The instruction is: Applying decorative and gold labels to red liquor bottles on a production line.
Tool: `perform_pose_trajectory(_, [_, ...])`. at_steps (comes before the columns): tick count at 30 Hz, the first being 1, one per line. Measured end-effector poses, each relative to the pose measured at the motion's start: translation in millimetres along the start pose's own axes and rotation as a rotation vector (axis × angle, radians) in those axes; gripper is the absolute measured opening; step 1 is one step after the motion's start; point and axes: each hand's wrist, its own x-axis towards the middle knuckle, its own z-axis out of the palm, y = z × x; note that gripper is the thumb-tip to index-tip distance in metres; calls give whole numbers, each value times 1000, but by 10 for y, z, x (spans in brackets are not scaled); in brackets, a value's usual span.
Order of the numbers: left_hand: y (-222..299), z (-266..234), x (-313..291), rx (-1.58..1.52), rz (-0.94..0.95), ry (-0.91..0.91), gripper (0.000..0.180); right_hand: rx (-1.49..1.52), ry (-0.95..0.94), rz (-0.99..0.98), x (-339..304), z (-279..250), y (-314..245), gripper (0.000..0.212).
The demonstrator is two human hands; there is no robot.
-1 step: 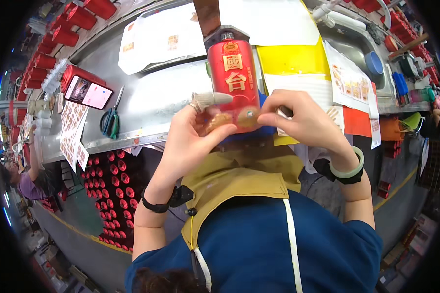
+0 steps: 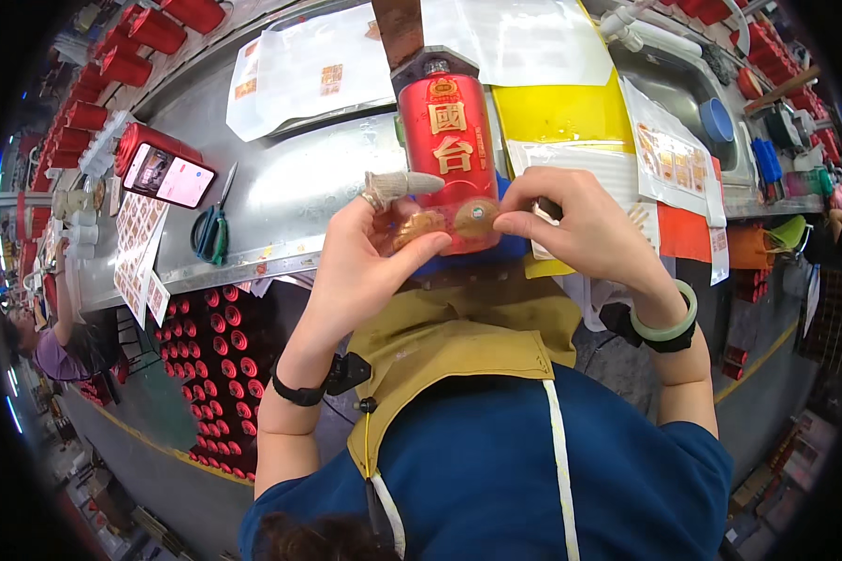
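A red bottle (image 2: pixel 447 154) with large gold characters lies in front of me, its neck pointing away and its base toward me. At its near end, a clear film decal (image 2: pixel 475 217) with a round gold emblem and other gold patches lies against the red surface. My left hand (image 2: pixel 384 238) is closed on the decal's left part, thumb below; a grey cloth cover sits on its index finger, which rests along the bottle. My right hand (image 2: pixel 571 224) pinches the decal's right edge between thumb and finger. A small dark object (image 2: pixel 547 208) shows inside its curled fingers.
Scissors (image 2: pixel 212 224) and a phone (image 2: pixel 170 176) propped on a red container lie left on the metal table. Decal sheets (image 2: pixel 671 161) are on the right, beside a sink holding a blue cup (image 2: pixel 716 120). A brown post (image 2: pixel 399 28) stands beyond the bottle. Red bottles (image 2: pixel 206 374) fill the lower left.
The decal's round gold emblem has shifted slightly away from me, and the right thumb has moved with it. The left hand has barely moved.
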Motion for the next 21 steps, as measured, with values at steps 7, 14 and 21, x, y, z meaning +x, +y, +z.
perform_pose_trajectory(7, [-217, -48, 128, -136, 32, 71, 33, -128, 98, -40, 106, 39, -19, 24])
perform_pose_trajectory(14, [-352, -74, 169, -112, 94, 96, 35, 43, 25, 186, 132, -19, 31, 22])
perform_pose_trajectory(21, [-449, -44, 186, -241, 55, 156, 35, 109, 69, 175, 126, 75, 169, 19])
